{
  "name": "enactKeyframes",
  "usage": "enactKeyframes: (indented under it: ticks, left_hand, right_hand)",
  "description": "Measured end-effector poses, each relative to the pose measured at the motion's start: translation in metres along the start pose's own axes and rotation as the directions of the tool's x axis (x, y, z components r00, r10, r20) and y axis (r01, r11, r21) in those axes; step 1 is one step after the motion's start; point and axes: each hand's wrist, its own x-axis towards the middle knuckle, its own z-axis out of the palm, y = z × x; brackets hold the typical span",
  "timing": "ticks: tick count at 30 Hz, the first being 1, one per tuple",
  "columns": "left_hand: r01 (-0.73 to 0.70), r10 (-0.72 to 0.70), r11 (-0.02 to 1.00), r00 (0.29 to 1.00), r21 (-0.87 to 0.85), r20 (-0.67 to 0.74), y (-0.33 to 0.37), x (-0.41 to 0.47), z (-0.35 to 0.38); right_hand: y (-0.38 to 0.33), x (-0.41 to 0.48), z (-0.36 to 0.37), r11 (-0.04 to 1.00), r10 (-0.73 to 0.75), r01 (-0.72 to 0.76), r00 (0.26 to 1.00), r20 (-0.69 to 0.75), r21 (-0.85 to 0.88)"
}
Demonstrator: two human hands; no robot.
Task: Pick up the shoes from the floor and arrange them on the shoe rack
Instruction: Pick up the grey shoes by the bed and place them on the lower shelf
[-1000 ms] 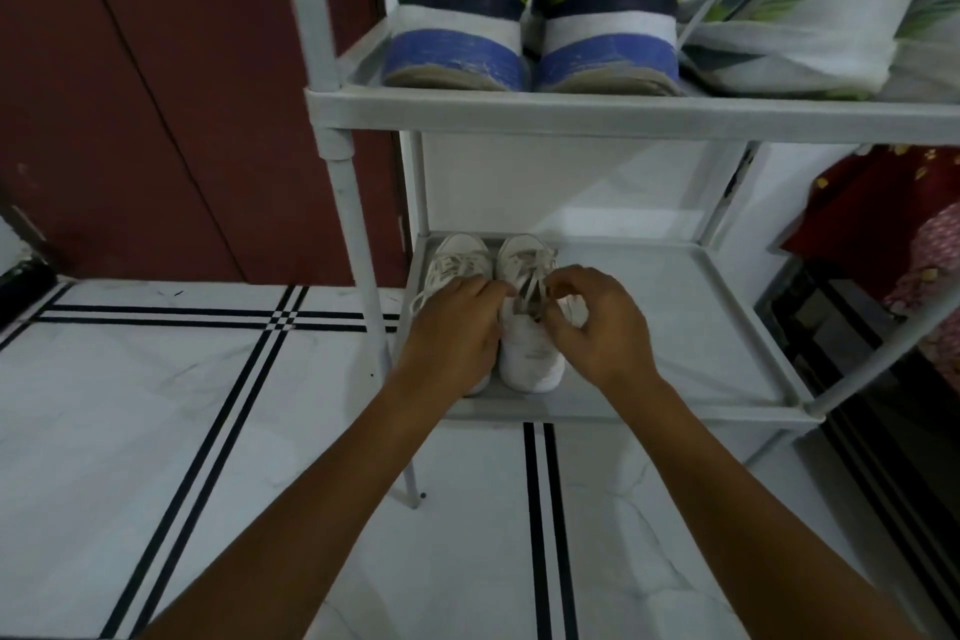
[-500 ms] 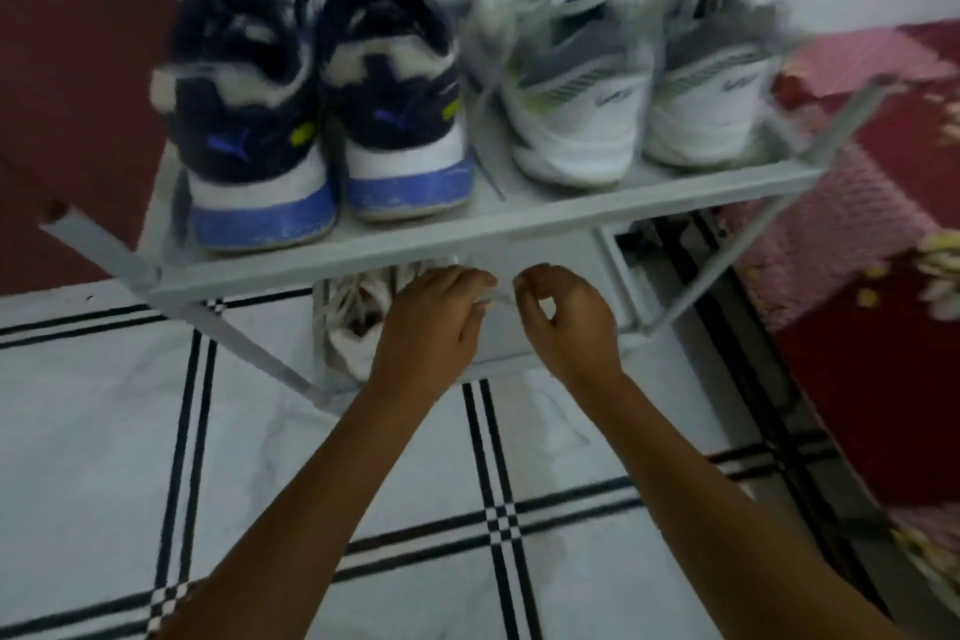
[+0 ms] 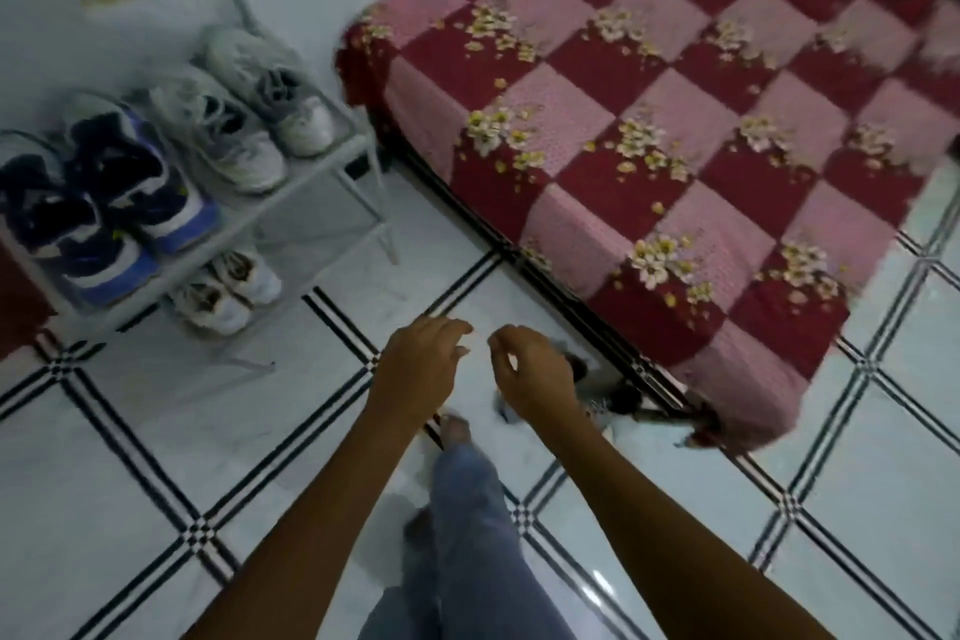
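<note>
Over the tiled floor (image 3: 156, 457) I'm holding both hands out, left hand (image 3: 421, 369) & right hand (image 3: 535, 374), fingers loosely curled, nothing in either. Shoe rack (image 3: 311, 182) is sitting well off to my left w/ three pairs on it: navy pair (image 3: 104, 208) & grey pair (image 3: 244, 114) up top, small white pair (image 3: 228, 291) on the lower shelf, toes pointing out at the room, long axes across the shelf. Probably one more shoe (image 3: 597, 405) lying by the bed (image 3: 675, 120), mostly hidden behind my right hand; can't tell which way it's pointing.
</note>
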Motion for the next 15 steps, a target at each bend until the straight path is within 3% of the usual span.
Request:
enactKeyframes:
  ticks: [7,12,15]
  left_hand:
    - [-0.187,0.182,0.982,0.965,0.009,0.188,0.081,-0.028,0.062]
    - [-0.296,0.286,0.955,0.916,-0.008,0.282,0.132,-0.038,0.121]
    - [-0.286,0.273,0.958,0.908,-0.007,0.319,0.154,-0.042,0.157]
  right_hand:
    - [0.085,-0.121,-0.047,0.955,0.297,-0.297,0.954,-0.044,0.009]
    - [0.144,-0.167,-0.069,0.916,0.395,-0.397,0.918,-0.043,-0.052]
    - [0.180,-0.184,-0.079,0.911,0.404,-0.401,0.914,0.021,-0.098]
